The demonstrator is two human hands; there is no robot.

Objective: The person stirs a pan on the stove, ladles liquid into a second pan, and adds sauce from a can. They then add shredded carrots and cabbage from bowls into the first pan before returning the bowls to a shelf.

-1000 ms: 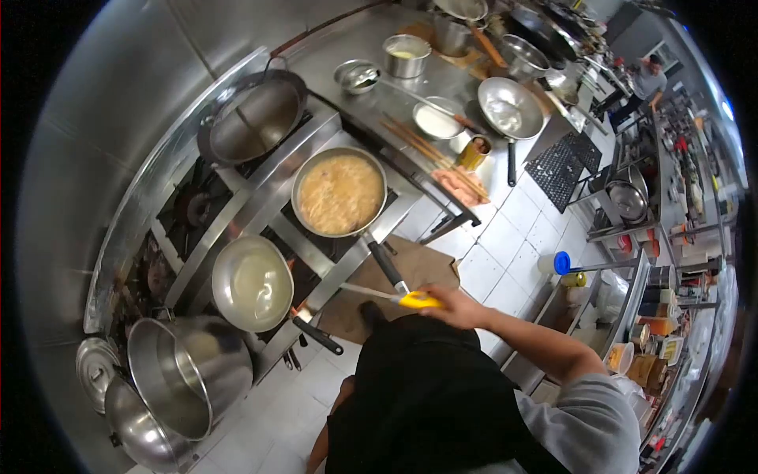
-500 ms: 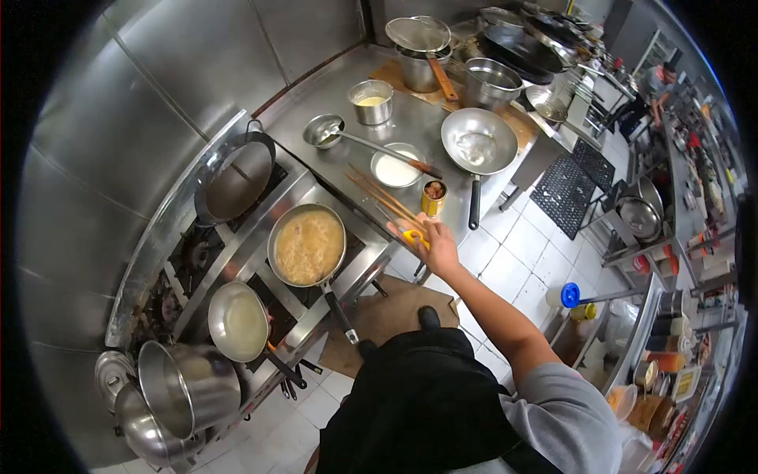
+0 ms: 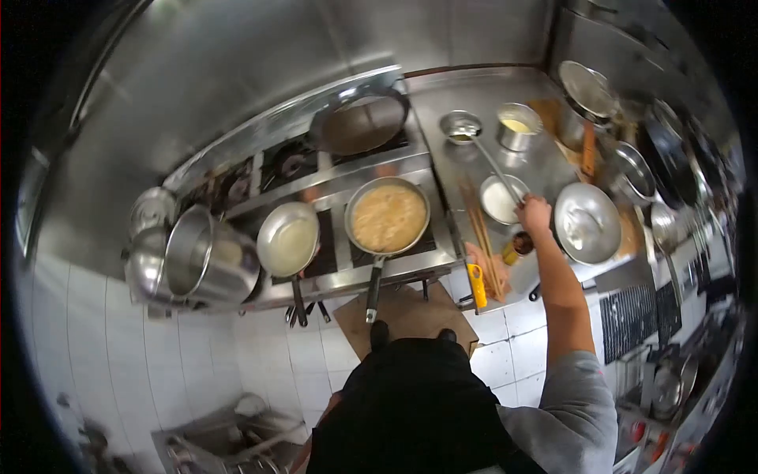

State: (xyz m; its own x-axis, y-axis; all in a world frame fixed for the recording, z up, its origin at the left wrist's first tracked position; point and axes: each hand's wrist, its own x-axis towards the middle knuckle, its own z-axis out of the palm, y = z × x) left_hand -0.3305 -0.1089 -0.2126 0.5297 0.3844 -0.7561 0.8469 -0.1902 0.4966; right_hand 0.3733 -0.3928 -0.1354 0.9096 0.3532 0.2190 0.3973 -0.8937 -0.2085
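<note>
My right hand (image 3: pixel 534 213) is closed round the handle end of a ladle (image 3: pixel 488 156), whose bowl end rests in a small metal bowl (image 3: pixel 460 128) at the back of the steel counter. Beneath that handle sits a bowl of white liquid (image 3: pixel 504 199). Nearer the front edge are a small can (image 3: pixel 518 247), long wooden sticks (image 3: pixel 482 237) and a yellow-handled tool (image 3: pixel 476 285). A pan of bubbling brownish food (image 3: pixel 388 218) stands on the stove, left of the counter. My left hand is out of view.
A pan with pale liquid (image 3: pixel 289 239), a dark wok (image 3: pixel 359 125) and a large pot (image 3: pixel 212 254) are on the left. An empty-looking pan (image 3: pixel 587 223) and a pot of yellow liquid (image 3: pixel 518 126) stand on the counter. More cookware crowds the right.
The view has turned right-to-left across the scene. My right hand has left the yellow-handled tool and sticks at the counter's front and taken hold of the ladle's handle.
</note>
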